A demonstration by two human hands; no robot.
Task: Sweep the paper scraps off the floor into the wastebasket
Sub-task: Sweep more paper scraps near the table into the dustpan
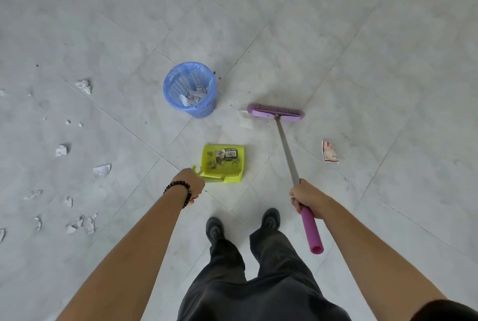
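**Broom and dustpan held beside the wastebasket**

The person stood on a grey tiled floor (362, 36), dark shoes (270, 220) at the near edge. The left hand (191, 183), with a beaded bracelet (181, 188) on its wrist, was curled round the handle of a yellow-green dustpan (223, 163) that lay just beyond it on the floor. The right hand (306, 198) gripped the broom (275, 111) where the grey shaft met the pink sleeve, fingers wrapped round it. The purple broom head rested on the floor, far and right of the dustpan.

A blue mesh wastebasket (201, 111) stood upright beyond the dustpan, a little to the left, with some paper already inside. Most paper scraps (84, 86) lay scattered well to the left, from far to near. One white scrap (244, 119) lay just beside the left end of the broom head. A red-and-white wrapper (329, 151) lay to the right of the broom shaft.
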